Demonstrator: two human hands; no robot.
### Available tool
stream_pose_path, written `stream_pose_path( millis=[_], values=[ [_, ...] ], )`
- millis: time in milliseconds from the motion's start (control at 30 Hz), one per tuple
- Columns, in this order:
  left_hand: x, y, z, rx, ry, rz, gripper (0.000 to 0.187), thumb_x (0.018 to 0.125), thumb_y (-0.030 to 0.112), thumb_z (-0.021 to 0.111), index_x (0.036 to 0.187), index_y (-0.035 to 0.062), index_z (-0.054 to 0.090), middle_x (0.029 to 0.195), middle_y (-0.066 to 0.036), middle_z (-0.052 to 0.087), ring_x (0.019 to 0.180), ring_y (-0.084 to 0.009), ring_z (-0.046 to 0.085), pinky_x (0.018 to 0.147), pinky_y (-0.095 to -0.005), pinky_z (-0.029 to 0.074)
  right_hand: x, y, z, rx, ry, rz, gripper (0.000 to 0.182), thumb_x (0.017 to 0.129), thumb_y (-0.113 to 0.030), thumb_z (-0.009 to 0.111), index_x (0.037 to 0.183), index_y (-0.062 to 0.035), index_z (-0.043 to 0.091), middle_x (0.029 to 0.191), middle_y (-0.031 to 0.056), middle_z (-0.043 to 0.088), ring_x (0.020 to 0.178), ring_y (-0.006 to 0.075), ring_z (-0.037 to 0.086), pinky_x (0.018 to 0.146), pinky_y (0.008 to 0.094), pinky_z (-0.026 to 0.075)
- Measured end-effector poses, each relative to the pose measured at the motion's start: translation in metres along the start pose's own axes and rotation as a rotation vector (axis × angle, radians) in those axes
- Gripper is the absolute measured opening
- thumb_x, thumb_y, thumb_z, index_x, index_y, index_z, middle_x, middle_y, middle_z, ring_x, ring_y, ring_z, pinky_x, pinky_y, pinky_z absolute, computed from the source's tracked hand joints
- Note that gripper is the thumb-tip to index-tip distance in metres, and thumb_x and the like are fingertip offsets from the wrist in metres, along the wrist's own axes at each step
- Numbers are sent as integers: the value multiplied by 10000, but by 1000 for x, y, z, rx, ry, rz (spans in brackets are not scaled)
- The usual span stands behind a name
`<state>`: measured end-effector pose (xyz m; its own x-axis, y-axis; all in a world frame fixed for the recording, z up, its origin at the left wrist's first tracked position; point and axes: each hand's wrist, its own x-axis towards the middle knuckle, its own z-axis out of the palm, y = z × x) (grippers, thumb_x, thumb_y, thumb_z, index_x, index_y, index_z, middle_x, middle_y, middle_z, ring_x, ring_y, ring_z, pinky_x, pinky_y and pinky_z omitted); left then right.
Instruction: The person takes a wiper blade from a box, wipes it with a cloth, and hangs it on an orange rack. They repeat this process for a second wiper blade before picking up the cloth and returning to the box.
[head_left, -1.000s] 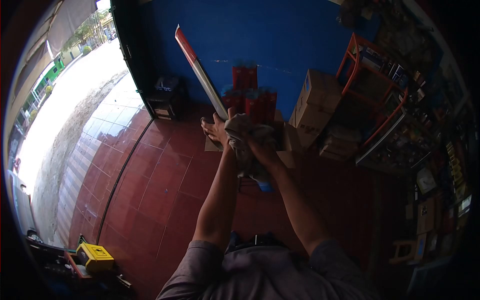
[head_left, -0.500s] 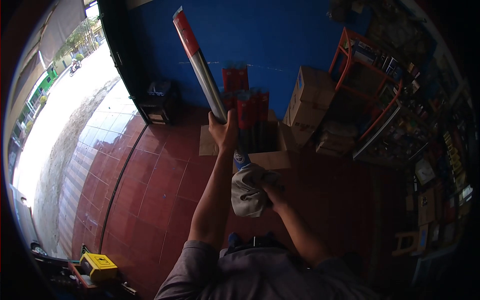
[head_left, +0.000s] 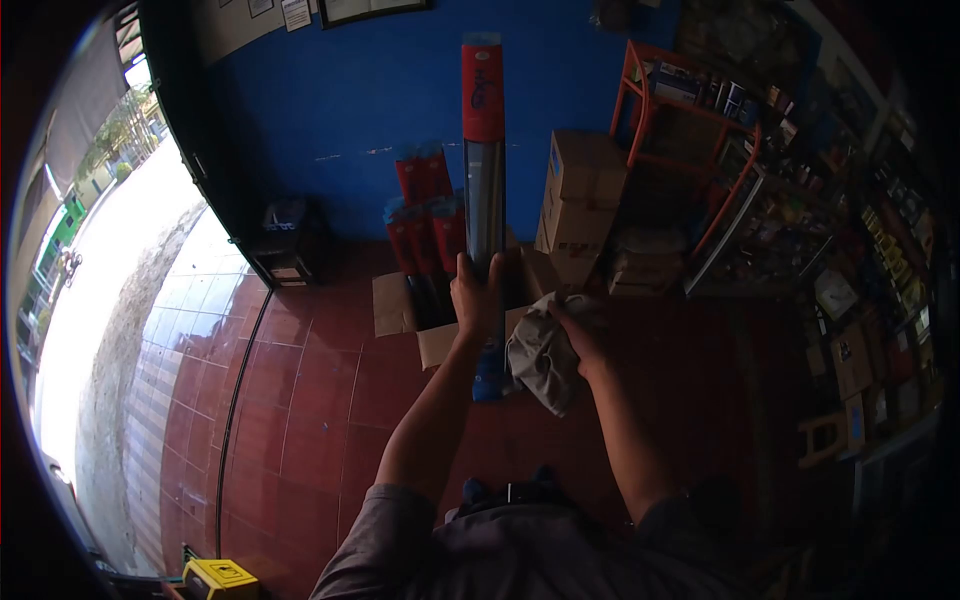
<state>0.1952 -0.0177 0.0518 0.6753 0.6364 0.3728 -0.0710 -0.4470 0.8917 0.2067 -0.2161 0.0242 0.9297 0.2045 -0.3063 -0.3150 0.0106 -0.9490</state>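
Observation:
My left hand (head_left: 474, 300) is wrapped around the middle of a long slim package (head_left: 484, 195). It stands nearly upright, with a red top bearing dark marks, a shiny grey middle and a blue lower end. A crumpled grey-beige cloth (head_left: 543, 352) hangs from my right hand (head_left: 583, 340), whose fingers are closed on it, just right of the package's lower part. Behind my left hand is an open cardboard box (head_left: 393, 305) on the floor. Several similar red-topped packages (head_left: 430, 232) stand in it, and the held package hides part of the box.
Stacked cartons (head_left: 583, 190) stand against the blue wall (head_left: 340, 110). To their right is an orange-red rack (head_left: 625, 90) with goods, beside a glass case (head_left: 775, 240). A yellow box (head_left: 220, 578) sits at the lower left. A doorway opens onto a bright street.
The package has swung from leaning left to nearly upright. My right hand has drawn the cloth off its blue lower end, to the right. The view has shifted.

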Motion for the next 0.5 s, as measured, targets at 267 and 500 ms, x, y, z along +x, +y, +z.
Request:
stream_pose_path(
  millis=[267,500],
  values=[
    [-29,-16,102,-166,-353,-60,598,1066,507,409,1301,-33,516,1106,-213,679,1041,-289,667,863,-390,504,72,-39,-57,-459,-24,-244,683,829,-440,801,1333,-26,599,1311,129,633,1191,240,609,998,347,471],
    [-41,-5,199,-299,-839,-82,488,1065,395,499,1356,3,516,1222,-129,647,1090,-170,600,943,-329,478,87,-48,-162,-273,27,-567,580,870,-428,772,1283,-37,658,1248,137,683,1164,223,636,1007,354,467]
  ],
)
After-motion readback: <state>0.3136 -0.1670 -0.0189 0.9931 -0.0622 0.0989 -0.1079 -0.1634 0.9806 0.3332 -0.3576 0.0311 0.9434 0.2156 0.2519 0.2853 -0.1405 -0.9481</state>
